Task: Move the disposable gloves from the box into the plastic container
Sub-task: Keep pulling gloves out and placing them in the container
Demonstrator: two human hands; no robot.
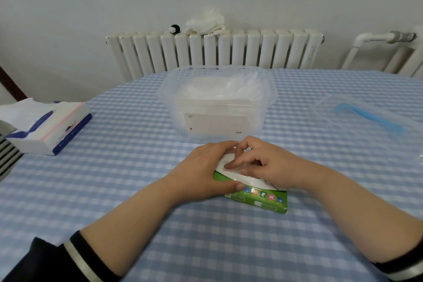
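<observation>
while the left hand [207, 167] clamped the green box [258, 197] flat to the tabletop [137, 178] to steady it, the right hand [263, 162] dug curled fingers into its opening, grip pinching at the gloves [238, 170]; the plastic container [217, 103] waited open just behind, already holding some.

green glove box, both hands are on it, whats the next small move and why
Probably pinch a glove and draw it up through the slot. The left hand steadies the green box, the right hand has its fingers at the opening, and the open plastic container waits just behind.
</observation>
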